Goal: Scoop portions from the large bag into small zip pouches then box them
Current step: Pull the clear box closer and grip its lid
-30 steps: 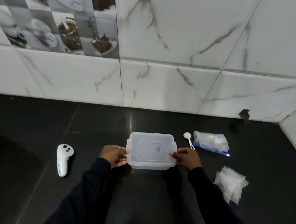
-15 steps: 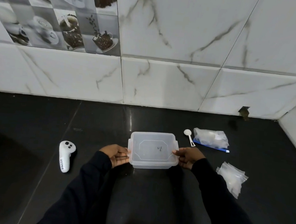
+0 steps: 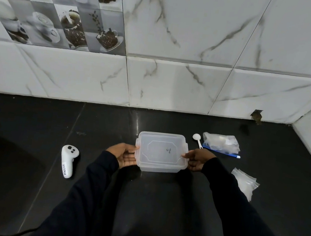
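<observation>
I count one clear plastic box (image 3: 162, 151) with its lid on, one white scoop (image 3: 198, 139), one large bag (image 3: 221, 144) with a blue zip strip, one loose pile of small zip pouches (image 3: 245, 183) whose number I cannot make out, and one white controller (image 3: 68, 160). All of it sits on the black counter (image 3: 35, 120) in front of the marble-tiled wall (image 3: 174, 81).

My left hand (image 3: 124, 155) is spread, palm turned toward the box, with its fingers lying along the box's left side. My right hand (image 3: 196, 160) is likewise spread, fingertips touching the right edge of the lid. The box sits at the centre between both hands. The scoop lies just far-right of it, the bag beside the scoop, the pouches near-right, and the controller well to the left.
</observation>
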Action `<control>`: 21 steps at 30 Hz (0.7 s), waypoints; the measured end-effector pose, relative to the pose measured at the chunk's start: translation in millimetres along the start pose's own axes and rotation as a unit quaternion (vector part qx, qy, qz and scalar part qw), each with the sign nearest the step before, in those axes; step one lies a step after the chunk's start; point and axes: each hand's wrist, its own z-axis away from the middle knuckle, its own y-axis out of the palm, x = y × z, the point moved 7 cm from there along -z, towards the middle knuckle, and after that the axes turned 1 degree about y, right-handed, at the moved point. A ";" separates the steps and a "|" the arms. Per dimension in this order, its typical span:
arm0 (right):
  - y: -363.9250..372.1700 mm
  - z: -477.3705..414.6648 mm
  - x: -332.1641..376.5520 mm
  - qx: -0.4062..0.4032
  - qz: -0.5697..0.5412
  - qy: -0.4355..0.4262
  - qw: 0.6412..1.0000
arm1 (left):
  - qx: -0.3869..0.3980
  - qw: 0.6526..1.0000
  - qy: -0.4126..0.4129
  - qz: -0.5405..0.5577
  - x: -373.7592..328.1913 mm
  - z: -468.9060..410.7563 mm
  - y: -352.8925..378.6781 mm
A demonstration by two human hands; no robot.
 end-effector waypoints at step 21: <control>-23.4 49.6 -72.1 -0.008 0.012 -0.310 0.950 | -0.008 0.918 0.360 -0.166 63.8 65.5 -9.8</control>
